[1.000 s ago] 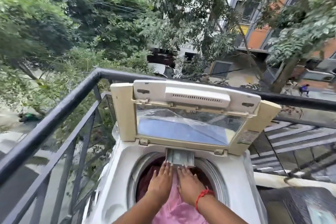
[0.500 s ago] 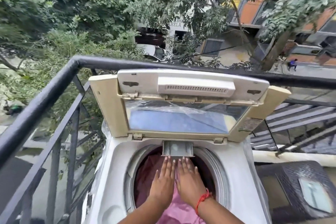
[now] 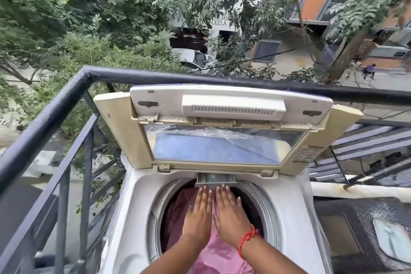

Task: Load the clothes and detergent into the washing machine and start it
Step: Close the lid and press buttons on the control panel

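I'm on an upper-floor balcony of a home, doing laundry outdoors. My top-loading washing machine (image 3: 138, 202) stands in the corner of the dark metal railing (image 3: 55, 109), lid (image 3: 222, 127) raised. Beyond the rail lie treetops (image 3: 100, 18), a parked white car (image 3: 193, 58), apartment buildings (image 3: 315, 2) and a street far below.

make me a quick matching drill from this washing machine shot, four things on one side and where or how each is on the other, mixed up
Things:
1. lid
2. pink cloth
3. red thread
4. railing

States:
A. tied round the right wrist
B. runs behind and left of the machine
C. raised open
D. under both flat hands, in the drum

Pairs: 1-C, 2-D, 3-A, 4-B
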Tool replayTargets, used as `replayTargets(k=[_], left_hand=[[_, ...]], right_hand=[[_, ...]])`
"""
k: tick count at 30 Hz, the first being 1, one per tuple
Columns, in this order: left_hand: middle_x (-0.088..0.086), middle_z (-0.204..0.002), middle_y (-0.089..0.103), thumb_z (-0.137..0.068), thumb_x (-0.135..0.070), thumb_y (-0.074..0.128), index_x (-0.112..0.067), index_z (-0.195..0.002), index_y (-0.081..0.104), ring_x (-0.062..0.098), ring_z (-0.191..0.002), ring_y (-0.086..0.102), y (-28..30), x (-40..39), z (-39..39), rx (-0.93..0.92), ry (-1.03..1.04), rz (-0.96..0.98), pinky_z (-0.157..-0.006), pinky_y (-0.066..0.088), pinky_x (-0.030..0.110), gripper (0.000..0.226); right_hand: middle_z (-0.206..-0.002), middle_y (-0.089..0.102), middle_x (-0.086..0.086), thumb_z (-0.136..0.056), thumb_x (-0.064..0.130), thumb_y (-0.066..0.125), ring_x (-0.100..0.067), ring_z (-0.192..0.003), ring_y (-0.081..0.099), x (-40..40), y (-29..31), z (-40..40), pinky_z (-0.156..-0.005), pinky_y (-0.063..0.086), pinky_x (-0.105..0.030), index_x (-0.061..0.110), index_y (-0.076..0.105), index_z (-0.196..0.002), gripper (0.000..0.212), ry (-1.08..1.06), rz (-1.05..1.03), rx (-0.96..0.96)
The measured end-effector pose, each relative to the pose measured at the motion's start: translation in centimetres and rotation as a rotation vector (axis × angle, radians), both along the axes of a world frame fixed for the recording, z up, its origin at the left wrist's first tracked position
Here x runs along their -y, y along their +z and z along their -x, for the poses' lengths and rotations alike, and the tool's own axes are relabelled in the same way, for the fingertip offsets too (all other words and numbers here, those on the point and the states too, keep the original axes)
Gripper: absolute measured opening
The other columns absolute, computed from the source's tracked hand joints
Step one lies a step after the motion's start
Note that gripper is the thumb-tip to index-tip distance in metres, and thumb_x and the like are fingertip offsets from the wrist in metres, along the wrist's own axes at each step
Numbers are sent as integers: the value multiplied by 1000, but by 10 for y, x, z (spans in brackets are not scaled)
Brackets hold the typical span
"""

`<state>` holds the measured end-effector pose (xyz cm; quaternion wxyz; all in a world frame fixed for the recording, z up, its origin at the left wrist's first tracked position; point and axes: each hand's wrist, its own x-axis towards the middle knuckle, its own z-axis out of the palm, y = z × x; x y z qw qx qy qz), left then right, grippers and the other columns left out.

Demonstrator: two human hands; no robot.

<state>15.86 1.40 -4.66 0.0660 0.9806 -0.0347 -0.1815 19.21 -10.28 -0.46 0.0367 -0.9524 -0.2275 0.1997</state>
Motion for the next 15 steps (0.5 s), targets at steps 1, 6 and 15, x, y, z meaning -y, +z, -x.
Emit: replayTargets(k=[1,6,15], left_hand=[[10,-149,-36,-98,-15,36,-6,-136,-32,25,-142,-28,-1,0,-2,-8,-3,-5,-118,22,41,79],[11,-146,-37,-95,-12,38,-5,-137,-32,25,-141,-28,-4,1,-5,-37,-16,-17,-118,23,40,81],[9,-148,-38,-93,-7,32,-7,-139,-32,23,-140,-29,-4,-5,-7,15,-1,31,-119,21,37,78]], right_hand=[[-158,-18,-6,-100,30,31,-18,-143,-19,0,-1,0,-120,3,-49,10,-9,-151,67,3,8,-12],[-161,-11,-9,-101,29,32,-17,-142,-19,2,-6,-3,-120,4,-49,10,-10,-150,67,-6,0,-8],[-160,-13,-7,-101,31,33,-16,-136,-25,0,-9,-6,-121,2,-48,10,-10,-150,68,-19,-35,-10]])
